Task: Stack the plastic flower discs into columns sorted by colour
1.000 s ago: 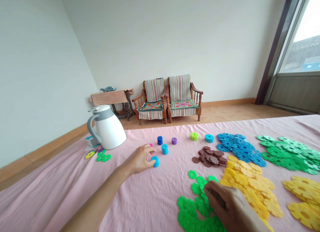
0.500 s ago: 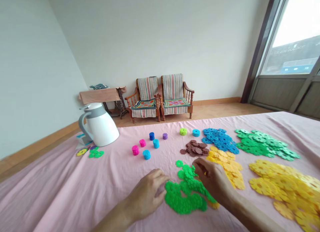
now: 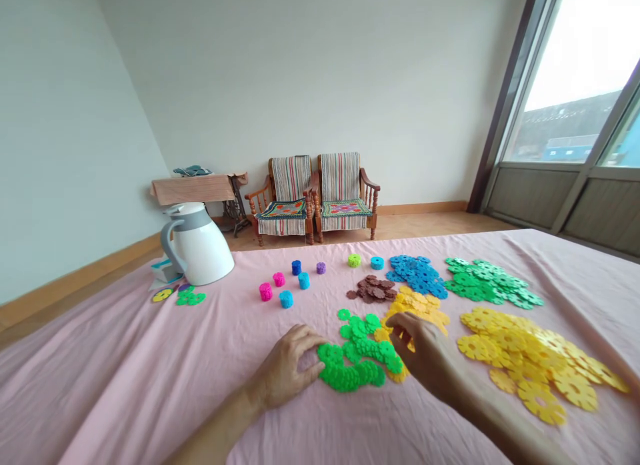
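Note:
My left hand (image 3: 290, 366) rests on the cloth, thumb and fingers apart, its tips at the left edge of a pile of green flower-shaped plastic discs (image 3: 353, 375). Many of these discs overlap in a curved row. To the right of the pile, my right hand (image 3: 419, 350) hovers with bent fingers. A gap shows between its thumb and forefinger, and I see no disc in it. Orange-yellow discs (image 3: 420, 301) lie behind and partly under that hand. Brown discs (image 3: 373, 289) sit just beyond the green ones.
Small disc stacks stand farther back, among them a pink one (image 3: 265, 291) and a light-blue one (image 3: 286, 299). Blue discs (image 3: 417, 275), darker green discs (image 3: 493, 281) and large yellow discs (image 3: 540, 358) spread on the right. A white jug (image 3: 203, 248) stands left on the pink tablecloth (image 3: 150, 371).
My right hand has drawn back slightly from the green discs, its thumb and forefinger now farther apart. My left hand stays at the pile's edge. The view has shifted a little to the right.

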Motion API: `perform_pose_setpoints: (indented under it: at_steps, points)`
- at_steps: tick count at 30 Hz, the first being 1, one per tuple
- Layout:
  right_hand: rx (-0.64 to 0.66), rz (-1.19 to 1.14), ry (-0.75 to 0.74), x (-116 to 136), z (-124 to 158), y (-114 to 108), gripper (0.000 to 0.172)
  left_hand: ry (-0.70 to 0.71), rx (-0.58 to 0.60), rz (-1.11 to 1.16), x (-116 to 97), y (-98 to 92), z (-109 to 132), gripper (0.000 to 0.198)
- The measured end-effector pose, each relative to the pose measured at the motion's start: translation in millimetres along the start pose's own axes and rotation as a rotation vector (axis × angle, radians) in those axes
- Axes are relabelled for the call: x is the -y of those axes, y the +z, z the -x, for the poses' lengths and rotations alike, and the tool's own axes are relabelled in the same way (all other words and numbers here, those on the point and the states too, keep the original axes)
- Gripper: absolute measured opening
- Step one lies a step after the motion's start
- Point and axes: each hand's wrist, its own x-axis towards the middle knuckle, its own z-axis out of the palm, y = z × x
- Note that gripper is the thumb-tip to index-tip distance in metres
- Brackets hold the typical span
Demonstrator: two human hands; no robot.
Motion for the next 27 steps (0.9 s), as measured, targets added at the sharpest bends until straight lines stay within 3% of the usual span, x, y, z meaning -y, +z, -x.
perform_pose_setpoints:
  at_steps: [4,9,13,21,24,27]
  points:
    - [0.074,0.060,-0.041,1,27,5,0.021,0.042,0.020,-0.037,-4,0.7,1,0.041]
    - [0.119,0.097,-0.015,-1,30,11,0.022,0.082,0.066,-0.066,-8,-1.7,0,0.051]
    - [0.180,0.047,-0.019,2,20,17,0.032,0.081,0.104,-0.051,-7,-4.5,-1,0.049]
    - [0.232,-0.116,-0.097,30,-2,49,0.033,0.003,0.123,0.014,-5,-5.9,2,0.055]
    - [0.232,-0.157,-0.109,31,-16,40,0.024,-0.037,0.138,0.020,-4,-6.4,3,0.060]
    - [0.188,-0.108,-0.073,14,-35,24,0.017,-0.059,0.119,-0.006,-2,-5.3,5,0.061]
